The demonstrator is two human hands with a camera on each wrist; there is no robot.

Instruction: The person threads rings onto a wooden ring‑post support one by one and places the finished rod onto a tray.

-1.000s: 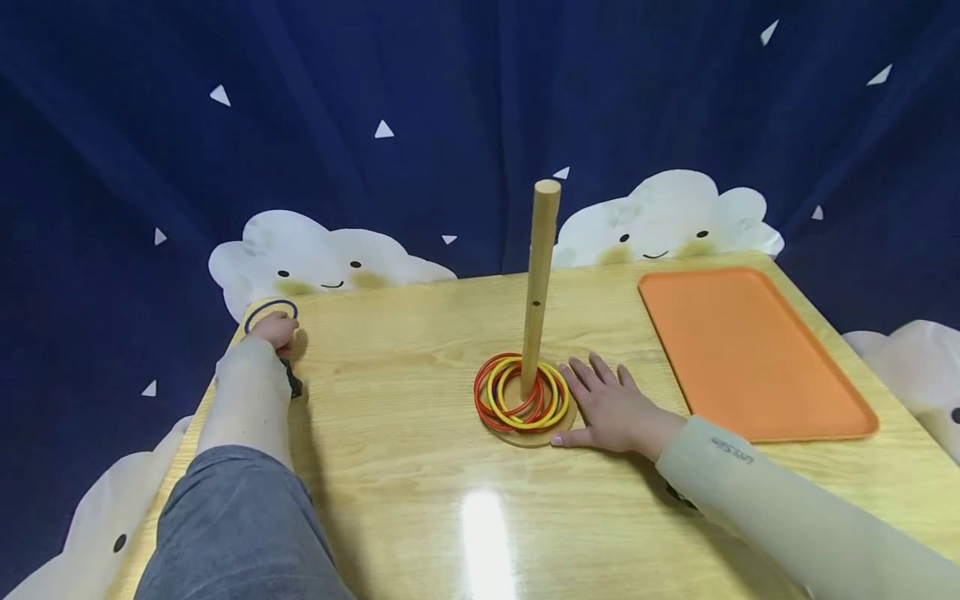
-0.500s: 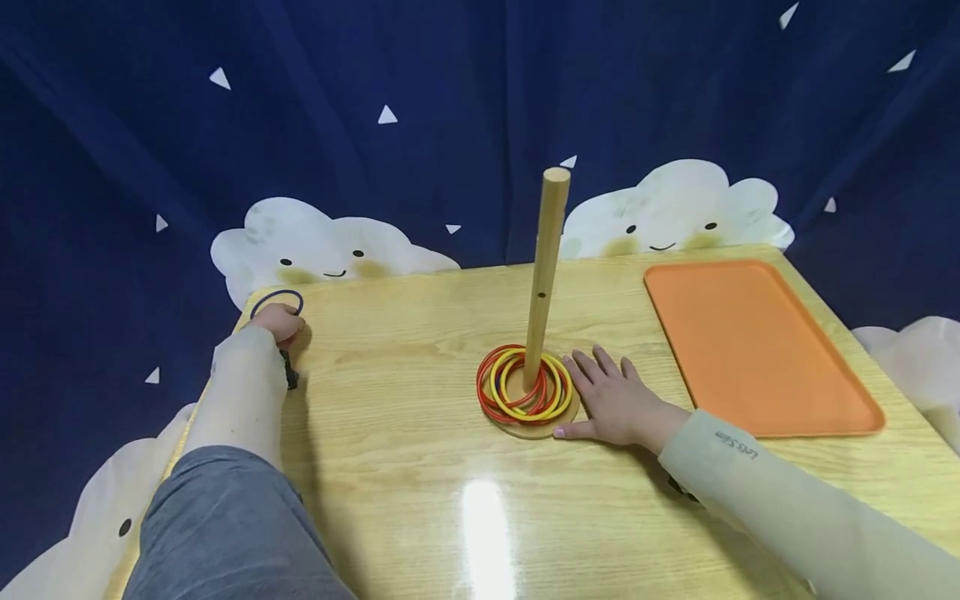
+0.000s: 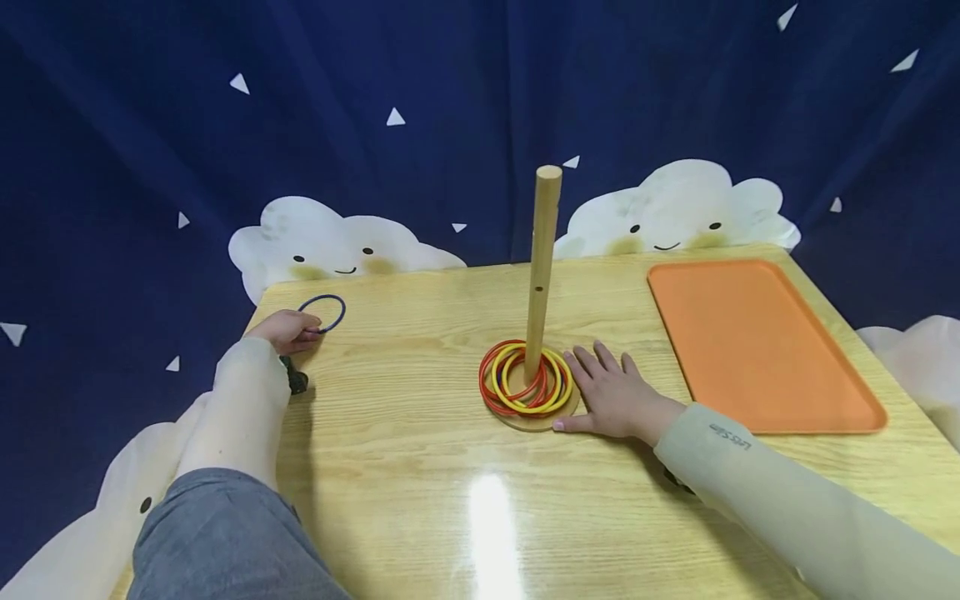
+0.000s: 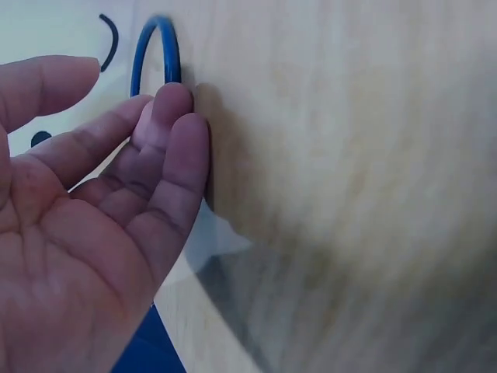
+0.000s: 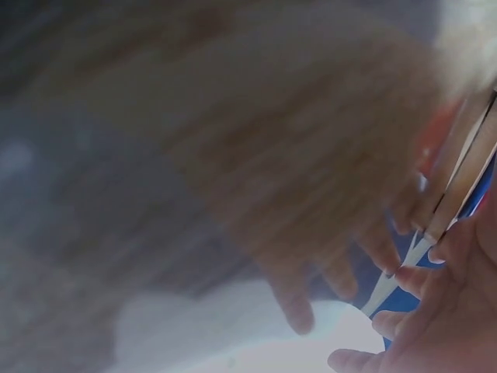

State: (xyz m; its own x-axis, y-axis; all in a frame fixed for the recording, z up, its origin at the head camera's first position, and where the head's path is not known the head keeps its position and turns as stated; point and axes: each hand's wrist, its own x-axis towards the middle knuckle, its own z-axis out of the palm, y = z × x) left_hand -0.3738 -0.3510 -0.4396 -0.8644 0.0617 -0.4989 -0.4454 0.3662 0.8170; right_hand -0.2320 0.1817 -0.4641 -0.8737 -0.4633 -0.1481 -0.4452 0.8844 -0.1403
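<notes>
At the table's far left, my left hand (image 3: 288,331) holds a thin blue ring (image 3: 344,312) by its near edge; the ring extends to the right of the fingers. In the left wrist view, the ring (image 4: 172,58) rises behind the fingertips, and one finger stands apart from the others. A wooden peg (image 3: 543,258) stands upright on a round wooden base (image 3: 532,424). Several red rings (image 3: 483,382) and yellow rings (image 3: 567,375) lie around its foot, with a bit of blue among them. My right hand (image 3: 611,400) lies with fingers spread, its tips touching the base's right side.
An orange tray (image 3: 765,342) lies on the right of the wooden table (image 3: 397,467). Behind the table hangs a dark blue curtain (image 3: 450,100) with white triangles and clouds.
My left hand has turned, and the blue ring has swung from above the hand to its right side, slightly inward from the table's left edge. The right hand stays at the base.
</notes>
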